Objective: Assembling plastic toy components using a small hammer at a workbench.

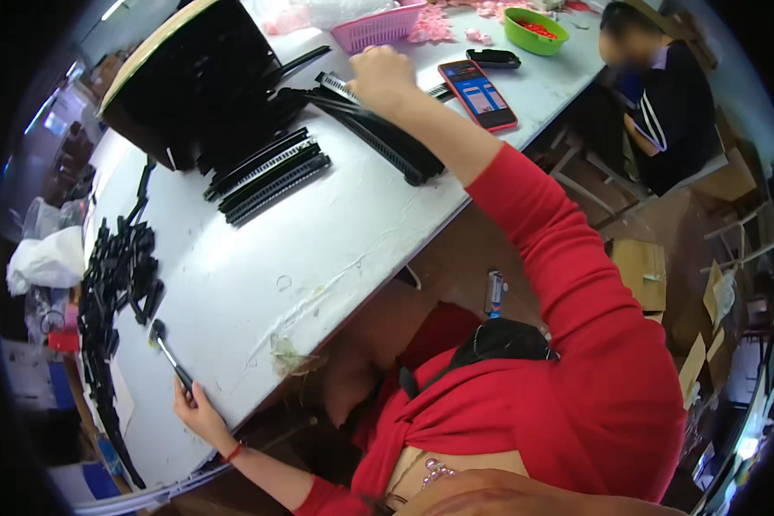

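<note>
My left hand [202, 417] is at the table's near left edge, closed around the dark handle of a slim brush [176, 365] with a silver shaft and a small dark head. The head rests by the loose heap of small black parts [116, 275]. My right hand [383, 77] reaches far across, fingers curled over the end of a row of long black toothed strips [378, 142]. Whatever is in those fingers is hidden. Left of that row, shorter black toothed strips [271, 176] lie stacked side by side.
A large black-sided container [198, 86] stands at the back left. A phone in a red case [482, 96], a black case [494, 58], a green bowl of red bits [535, 34] and a pink basket [378, 30] sit at the back. Another person [666, 103] sits at the right.
</note>
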The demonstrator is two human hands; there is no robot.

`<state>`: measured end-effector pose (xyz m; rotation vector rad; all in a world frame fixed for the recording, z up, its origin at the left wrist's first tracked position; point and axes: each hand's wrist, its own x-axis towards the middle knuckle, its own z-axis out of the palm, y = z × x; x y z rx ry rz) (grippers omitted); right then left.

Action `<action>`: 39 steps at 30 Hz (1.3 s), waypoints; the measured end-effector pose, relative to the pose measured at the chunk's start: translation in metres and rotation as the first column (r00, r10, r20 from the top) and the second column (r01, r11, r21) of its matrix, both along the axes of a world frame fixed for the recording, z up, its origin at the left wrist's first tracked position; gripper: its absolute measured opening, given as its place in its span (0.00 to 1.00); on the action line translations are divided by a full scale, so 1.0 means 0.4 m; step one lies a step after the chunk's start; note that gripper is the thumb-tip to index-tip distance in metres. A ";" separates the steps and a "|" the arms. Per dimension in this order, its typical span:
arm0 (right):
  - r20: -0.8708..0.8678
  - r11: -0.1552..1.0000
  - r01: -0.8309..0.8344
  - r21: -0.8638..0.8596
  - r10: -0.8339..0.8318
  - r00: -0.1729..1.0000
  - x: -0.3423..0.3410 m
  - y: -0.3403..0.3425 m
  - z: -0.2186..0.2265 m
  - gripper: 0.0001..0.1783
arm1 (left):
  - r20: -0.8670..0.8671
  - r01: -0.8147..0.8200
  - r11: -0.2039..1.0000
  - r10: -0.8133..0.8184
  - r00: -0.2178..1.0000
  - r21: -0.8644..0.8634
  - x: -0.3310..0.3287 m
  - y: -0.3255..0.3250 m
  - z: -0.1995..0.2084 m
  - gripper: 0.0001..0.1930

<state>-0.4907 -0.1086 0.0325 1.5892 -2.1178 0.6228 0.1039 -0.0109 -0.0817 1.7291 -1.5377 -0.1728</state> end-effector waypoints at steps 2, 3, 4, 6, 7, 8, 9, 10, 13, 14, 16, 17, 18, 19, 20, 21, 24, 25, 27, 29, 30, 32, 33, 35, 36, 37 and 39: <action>0.093 0.993 -0.042 -0.114 0.053 0.994 -0.107 0.042 -0.001 0.18 | -0.079 0.007 0.999 -0.011 0.997 -0.046 -0.011 0.011 0.006 0.21; 0.149 0.986 -0.064 -0.156 0.087 0.985 -0.181 0.070 -0.013 0.19 | -0.154 0.001 0.995 -0.017 0.988 -0.100 -0.021 0.017 0.016 0.20; 0.324 0.987 -0.019 -0.161 0.071 0.943 -0.235 0.116 -0.015 0.20 | -0.225 0.008 0.991 -0.038 0.974 -0.133 -0.023 0.019 0.015 0.19; 0.368 0.964 0.136 -0.229 -0.043 0.929 -0.383 0.171 -0.067 0.16 | -0.344 -0.033 0.982 -0.033 0.938 -0.184 -0.056 0.020 0.026 0.17; 0.370 0.942 0.137 -0.308 -0.014 0.929 -0.475 0.196 -0.111 0.16 | -0.359 -0.026 0.983 -0.041 0.932 -0.179 -0.066 0.014 0.031 0.17; 0.499 0.938 0.089 -0.336 0.097 0.861 -0.543 0.218 -0.147 0.18 | -0.394 -0.056 0.981 -0.022 0.919 -0.186 -0.067 0.015 0.033 0.16; 0.494 0.940 0.088 -0.331 0.093 0.865 -0.574 0.227 -0.177 0.18 | -0.421 -0.089 0.977 0.000 0.907 -0.192 -0.064 0.019 0.037 0.16; 0.731 0.958 0.143 -0.250 0.090 0.677 -0.582 0.231 -0.196 0.19 | -0.431 -0.102 0.979 0.018 0.902 -0.175 -0.055 0.020 0.040 0.16; 0.917 0.987 0.119 -0.111 0.056 0.394 -0.608 0.212 -0.206 0.20 | -0.413 -0.114 0.982 0.041 0.910 -0.153 -0.047 0.034 0.048 0.15; 0.922 0.992 0.123 -0.004 -0.044 0.384 -0.594 0.196 -0.188 0.21 | -0.424 -0.112 0.981 0.034 0.905 -0.161 -0.046 0.037 0.043 0.15; 0.924 0.985 0.121 0.119 -0.155 0.349 -0.586 0.172 -0.164 0.21 | -0.418 -0.111 0.982 0.036 0.908 -0.155 -0.043 0.039 0.038 0.15; 0.924 0.985 0.125 0.122 -0.159 0.347 -0.598 0.163 -0.166 0.21 | -0.415 -0.112 0.982 0.039 0.909 -0.151 -0.043 0.037 0.035 0.15; 0.914 0.979 0.133 0.155 -0.193 0.358 -0.607 0.154 -0.168 0.20 | -0.413 -0.108 0.983 0.037 0.910 -0.148 -0.042 0.035 0.032 0.15; 0.901 0.973 0.138 0.187 -0.225 0.370 -0.622 0.142 -0.170 0.20 | -0.412 -0.114 0.982 0.042 0.910 -0.153 -0.046 0.036 0.031 0.15; 0.893 0.969 0.144 0.202 -0.242 0.379 -0.636 0.135 -0.174 0.20 | -0.411 -0.121 0.980 0.046 0.910 -0.157 -0.050 0.037 0.030 0.15; 0.892 0.968 0.144 0.206 -0.246 0.378 -0.649 0.133 -0.179 0.20 | -0.411 -0.120 0.981 0.047 0.910 -0.154 -0.054 0.036 0.029 0.15; 0.878 0.966 0.123 0.227 -0.257 0.404 -0.651 0.125 -0.181 0.23 | -0.386 -0.121 0.979 0.049 0.921 -0.164 -0.056 0.040 0.040 0.15; 0.878 0.966 0.123 0.229 -0.259 0.403 -0.651 0.131 -0.178 0.23 | -0.371 -0.116 0.979 0.048 0.927 -0.165 -0.057 0.038 0.040 0.15; 0.946 0.984 0.086 0.158 -0.176 0.273 -0.647 0.147 -0.172 0.24 | -0.358 -0.110 0.980 0.045 0.933 -0.164 -0.058 0.038 0.038 0.15; 0.956 0.985 0.064 0.162 -0.172 0.237 -0.641 0.177 -0.168 0.23 | -0.356 -0.112 0.982 0.051 0.933 -0.154 -0.056 0.039 0.039 0.15; 0.971 0.997 0.019 0.073 -0.075 0.229 -0.650 0.194 -0.182 0.23 | -0.358 -0.113 0.982 0.051 0.932 -0.153 -0.054 0.038 0.040 0.15; 0.975 1.000 -0.027 -0.015 0.021 0.220 -0.636 0.213 -0.195 0.23 | -0.369 -0.106 0.982 0.041 0.929 -0.157 -0.048 0.037 0.037 0.15; 0.943 0.991 -0.031 -0.133 0.136 0.303 -0.623 0.228 -0.210 0.24 | -0.371 -0.107 0.982 0.043 0.928 -0.155 -0.046 0.035 0.034 0.15; 0.890 0.968 -0.046 -0.249 0.247 0.383 -0.581 0.258 -0.224 0.24 | -0.427 -0.091 0.981 0.009 0.904 -0.173 -0.037 0.031 0.029 0.15; 0.842 0.958 -0.036 -0.286 0.269 0.467 -0.562 0.270 -0.230 0.26 | -0.427 -0.093 0.981 0.011 0.904 -0.173 -0.035 0.031 0.027 0.15; 0.787 0.946 -0.028 -0.323 0.285 0.547 -0.553 0.277 -0.233 0.28 | -0.427 -0.095 0.981 0.013 0.904 -0.171 -0.036 0.031 0.026 0.15; 0.691 0.932 -0.061 -0.358 0.308 0.654 -0.545 0.269 -0.227 0.28 | -0.426 -0.097 0.980 0.015 0.904 -0.171 -0.038 0.031 0.027 0.15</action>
